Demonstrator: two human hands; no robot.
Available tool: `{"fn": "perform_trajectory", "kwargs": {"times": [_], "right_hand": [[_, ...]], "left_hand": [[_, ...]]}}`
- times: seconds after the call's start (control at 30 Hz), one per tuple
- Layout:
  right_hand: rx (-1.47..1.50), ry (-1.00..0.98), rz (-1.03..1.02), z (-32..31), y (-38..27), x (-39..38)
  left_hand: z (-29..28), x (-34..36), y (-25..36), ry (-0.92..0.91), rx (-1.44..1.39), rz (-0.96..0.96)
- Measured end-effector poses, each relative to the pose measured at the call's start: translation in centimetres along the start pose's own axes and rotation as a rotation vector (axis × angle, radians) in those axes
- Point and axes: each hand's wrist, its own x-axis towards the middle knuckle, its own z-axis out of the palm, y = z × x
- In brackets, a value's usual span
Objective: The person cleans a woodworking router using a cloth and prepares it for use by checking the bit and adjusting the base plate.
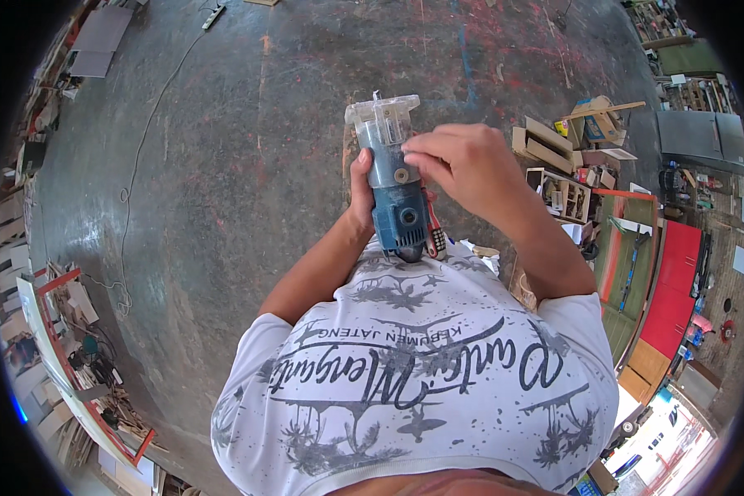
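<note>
- Router (385, 172), a compact, blue-bodied hand tool with a clear plastic base (370, 110), sits inside the left hand (361, 188), in front of the white printed shirt (438, 355).
- That left grip is closed around the barrel: the thumb lies along the left side, while the fingers go mostly out of sight behind.
- From this grip, the tool's long axis runs away from the belly, the clear base beyond the hand and the motor end back near the shirt; the far end leans slightly left.
- The right hand (474, 165) comes across from the right, thumb and forefinger drawn close together at the barrel's right edge, just beyond a round fitting (401, 175). Whether they pinch anything, or even touch, I cannot tell.
- As I judge it, the relation that matters is here: the left supports the body, while the right is nearer the upper barrel's right side.
- On the near right of the left grip, a red item (431, 217) lies against the motor housing; its kind is unclear.
</note>
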Motion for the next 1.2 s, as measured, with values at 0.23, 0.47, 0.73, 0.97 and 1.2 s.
{"fn": "perform_trajectory", "kwargs": {"times": [0.23,0.47,0.73,0.97,1.2], "right_hand": [[-0.062,0.100,-0.126,0.3,1.9,2.8],[-0.172,0.005,-0.215,-0.8,2.5,4.8],[-0.370,0.015,-0.335,-1.0,1.2,5.4],[-0.577,-0.160,-0.292,-0.4,0.8,6.4],[-0.605,-0.169,-0.303,0.5,1.7,6.6]], "left_hand": [[0.8,-0.1,0.2,-0.044,-0.180,-0.030],[0.3,0.1,-0.2,-0.054,-0.189,-0.061],[0.8,0.2,-0.2,0.006,-0.124,-0.052],[0.5,0.3,-0.3,-0.001,-0.123,-0.054],[0.6,0.4,-0.5,0.055,-0.154,-0.072]]}}
